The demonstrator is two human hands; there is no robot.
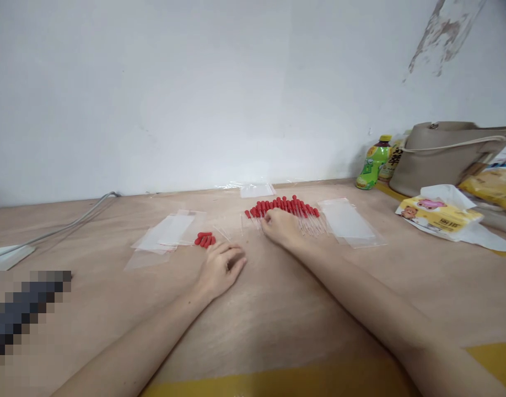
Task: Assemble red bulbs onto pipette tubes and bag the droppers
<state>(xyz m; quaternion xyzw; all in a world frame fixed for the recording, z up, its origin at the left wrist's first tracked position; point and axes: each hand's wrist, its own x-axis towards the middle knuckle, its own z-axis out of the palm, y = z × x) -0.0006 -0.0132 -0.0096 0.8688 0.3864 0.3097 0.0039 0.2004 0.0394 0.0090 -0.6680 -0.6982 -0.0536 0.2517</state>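
Observation:
My left hand (222, 268) rests on the table, its fingers loosely bent and the thumb apart, with nothing visible between them. Just beyond its fingertips lie several loose red rubber bulbs (205, 239). A few thin clear tubes (222, 232) lie to the right of those bulbs. Farther right, my right hand (281, 225) reaches to the front left of a fanned row of droppers (294, 206), red bulbs pointing to the wall and clear stems toward me. Its fingers are curled closed; what they hold, if anything, is hidden.
Clear plastic bags with white sheets (170, 230) lie left, and more bags (349, 220) lie right. Another bag (257, 191) is by the wall. At right stand a green bottle (371, 165), a beige bag (430, 160) and a tissue pack (441, 215). A grey cable (85, 218) crosses the left.

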